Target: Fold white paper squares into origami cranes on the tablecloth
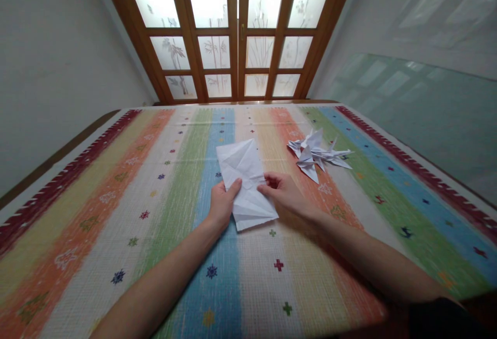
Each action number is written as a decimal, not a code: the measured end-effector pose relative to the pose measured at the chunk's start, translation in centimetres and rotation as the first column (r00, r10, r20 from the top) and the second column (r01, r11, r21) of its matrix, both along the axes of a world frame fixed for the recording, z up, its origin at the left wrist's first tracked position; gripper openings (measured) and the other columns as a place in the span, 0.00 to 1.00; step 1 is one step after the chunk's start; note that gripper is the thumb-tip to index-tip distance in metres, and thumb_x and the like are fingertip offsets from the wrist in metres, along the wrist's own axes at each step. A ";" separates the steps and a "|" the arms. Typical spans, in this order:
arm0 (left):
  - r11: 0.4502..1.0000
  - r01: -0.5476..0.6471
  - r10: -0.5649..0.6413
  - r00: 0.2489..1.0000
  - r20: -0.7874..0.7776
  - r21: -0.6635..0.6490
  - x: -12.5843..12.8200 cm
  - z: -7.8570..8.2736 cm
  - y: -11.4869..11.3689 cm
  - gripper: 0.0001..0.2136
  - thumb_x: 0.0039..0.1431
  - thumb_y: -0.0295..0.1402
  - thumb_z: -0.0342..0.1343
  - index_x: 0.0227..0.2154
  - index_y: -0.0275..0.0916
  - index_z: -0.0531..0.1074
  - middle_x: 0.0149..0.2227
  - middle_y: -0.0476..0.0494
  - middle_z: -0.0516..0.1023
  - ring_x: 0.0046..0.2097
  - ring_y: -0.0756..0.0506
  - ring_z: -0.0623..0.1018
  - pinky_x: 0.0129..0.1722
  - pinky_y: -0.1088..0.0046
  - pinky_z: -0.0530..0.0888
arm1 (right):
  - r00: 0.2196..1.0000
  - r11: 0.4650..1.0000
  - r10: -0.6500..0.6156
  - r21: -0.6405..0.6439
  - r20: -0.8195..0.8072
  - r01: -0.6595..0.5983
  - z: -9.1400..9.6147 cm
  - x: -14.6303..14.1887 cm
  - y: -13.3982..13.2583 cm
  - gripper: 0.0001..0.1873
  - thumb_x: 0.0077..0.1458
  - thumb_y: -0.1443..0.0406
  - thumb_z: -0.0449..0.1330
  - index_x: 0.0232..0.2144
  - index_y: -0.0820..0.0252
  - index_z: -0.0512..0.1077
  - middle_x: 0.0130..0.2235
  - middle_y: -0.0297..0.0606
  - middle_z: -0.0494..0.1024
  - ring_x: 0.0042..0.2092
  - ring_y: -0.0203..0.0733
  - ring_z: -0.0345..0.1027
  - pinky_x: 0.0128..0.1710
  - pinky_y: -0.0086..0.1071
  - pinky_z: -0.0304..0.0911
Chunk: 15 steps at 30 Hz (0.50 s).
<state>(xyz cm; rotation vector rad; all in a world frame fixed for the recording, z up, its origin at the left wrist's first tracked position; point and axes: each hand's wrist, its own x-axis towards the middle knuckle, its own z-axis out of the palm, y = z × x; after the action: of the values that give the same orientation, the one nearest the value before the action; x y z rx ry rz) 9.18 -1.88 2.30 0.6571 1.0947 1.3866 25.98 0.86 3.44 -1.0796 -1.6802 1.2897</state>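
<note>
A white sheet of paper (245, 165), folded to a rectangle and marked with creases, is held up over the middle of the table. My left hand (224, 202) grips its left edge, thumb on the face toward me and the other fingers hidden behind. At the right edge, my right hand (280, 190) pinches the paper between thumb and curled index finger. To the right lie several folded white paper cranes (310, 153) in a loose pile, apart from both hands.
A striped tablecloth (155, 246) with small printed figures covers the table. Wooden doors (237, 49) with frosted panes stand beyond the far edge. A pale wall (58, 44) rises at left, and a greenish glass panel (407, 106) leans along the right wall.
</note>
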 end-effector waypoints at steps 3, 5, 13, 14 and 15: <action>0.998 -0.061 0.061 0.998 -0.020 -0.008 -0.2 -0.2 0.2 0.22 0.37 0.42 0.70 0.34 0.30 0.78 0.36 0.34 0.82 0.34 0.42 0.81 0.36 0.66 0.77 | 0.999 0.999 0.028 0.019 0.046 -0.029 -0.4 -0.2 -0.1 0.07 0.47 0.63 0.60 0.29 0.60 0.74 0.28 0.34 0.76 0.28 0.36 0.66 0.29 0.30 0.61; 0.995 -0.103 0.103 0.993 -0.049 0.002 -0.3 -0.3 0.4 0.21 0.38 0.41 0.69 0.34 0.31 0.78 0.36 0.35 0.82 0.34 0.43 0.80 0.36 0.67 0.77 | 0.997 0.999 0.033 0.040 0.067 -0.036 -0.8 -0.4 -0.2 0.06 0.47 0.63 0.60 0.29 0.60 0.74 0.26 0.33 0.74 0.27 0.35 0.64 0.27 0.28 0.58; 0.990 -0.138 0.141 0.960 -0.242 0.031 -0.6 -0.6 0.5 0.19 0.41 0.41 0.66 0.33 0.30 0.78 0.33 0.38 0.82 0.31 0.45 0.78 0.31 0.70 0.75 | 0.989 0.996 -0.060 -0.068 -0.134 0.051 -1.4 -2.4 -0.6 0.13 0.46 0.58 0.63 0.33 0.60 0.73 0.33 0.38 0.78 0.32 0.40 0.71 0.32 0.32 0.66; 0.988 -0.146 0.152 0.951 -0.268 0.042 -0.7 -0.6 0.5 0.19 0.41 0.41 0.66 0.32 0.30 0.78 0.33 0.39 0.82 0.30 0.46 0.78 0.30 0.71 0.74 | 0.988 0.995 -0.085 -0.066 -0.132 0.077 -1.4 -2.8 -0.6 0.12 0.47 0.57 0.62 0.32 0.60 0.73 0.32 0.37 0.78 0.32 0.40 0.70 0.31 0.32 0.66; 0.987 -0.152 0.162 0.945 -0.285 0.056 -0.8 -0.7 0.5 0.19 0.42 0.42 0.66 0.32 0.30 0.77 0.32 0.39 0.81 0.30 0.46 0.77 0.30 0.71 0.74 | 0.987 0.993 -0.112 -0.051 -0.118 0.106 -1.3 -3.1 -0.6 0.11 0.48 0.58 0.62 0.30 0.60 0.73 0.30 0.37 0.78 0.31 0.40 0.70 0.30 0.32 0.65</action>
<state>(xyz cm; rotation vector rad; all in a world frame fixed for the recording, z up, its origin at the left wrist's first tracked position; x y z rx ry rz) 8.39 -1.40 1.63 0.8307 1.3834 1.4782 22.90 0.24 2.11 -1.0826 -1.4892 1.3011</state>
